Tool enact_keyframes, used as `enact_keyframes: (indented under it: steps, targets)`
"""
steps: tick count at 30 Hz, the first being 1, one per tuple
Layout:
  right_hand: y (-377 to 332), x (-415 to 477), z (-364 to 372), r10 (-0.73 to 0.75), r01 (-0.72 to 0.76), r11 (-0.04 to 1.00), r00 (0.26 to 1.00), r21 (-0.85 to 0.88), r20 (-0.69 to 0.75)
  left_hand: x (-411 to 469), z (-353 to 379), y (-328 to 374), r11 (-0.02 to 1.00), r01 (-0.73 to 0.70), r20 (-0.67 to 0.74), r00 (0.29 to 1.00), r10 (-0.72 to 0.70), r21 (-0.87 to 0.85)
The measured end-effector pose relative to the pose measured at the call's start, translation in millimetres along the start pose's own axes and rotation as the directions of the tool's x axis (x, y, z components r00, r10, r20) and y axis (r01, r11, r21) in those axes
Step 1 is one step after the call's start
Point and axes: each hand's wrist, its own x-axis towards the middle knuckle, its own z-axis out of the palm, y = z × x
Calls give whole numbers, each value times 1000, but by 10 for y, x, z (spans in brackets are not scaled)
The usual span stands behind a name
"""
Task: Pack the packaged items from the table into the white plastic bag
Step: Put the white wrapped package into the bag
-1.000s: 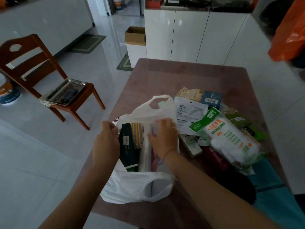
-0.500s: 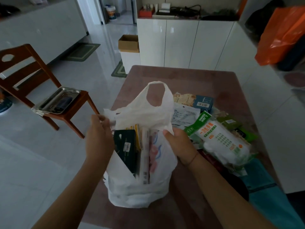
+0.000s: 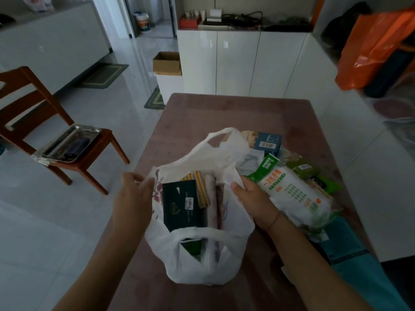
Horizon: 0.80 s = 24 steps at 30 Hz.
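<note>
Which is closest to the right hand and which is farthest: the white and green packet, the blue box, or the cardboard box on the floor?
From the right hand:
1. White and green packet, right beside it on the table.
2. Blue box, farther back on the table, behind the white plastic bag.
3. Cardboard box, far off, beyond the table on the floor.

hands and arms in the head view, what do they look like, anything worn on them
Both forearms are bare, with no sleeves in view, and neither the left hand nor the right hand wears a glove. No rings or watch show. The only thing worn is a thin dark band around the right wrist, like a cord or hair tie.
</note>
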Motion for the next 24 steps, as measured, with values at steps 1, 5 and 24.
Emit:
enact_keyframes:
  steps: [1,5,24]
  targets:
    - [35,-5,-43,24,-25,999,1000,25,19,-13,22,21,1000,-8,14,1000,8,14]
    - [81,27,-394,157,-143,983,978,112,-134,-50,93,77,974,-122,-4,992,125,189]
    - [8,162,-1335,82,-293,873,877,-391,-474,73,119,241,807,-395,238,917,319,439]
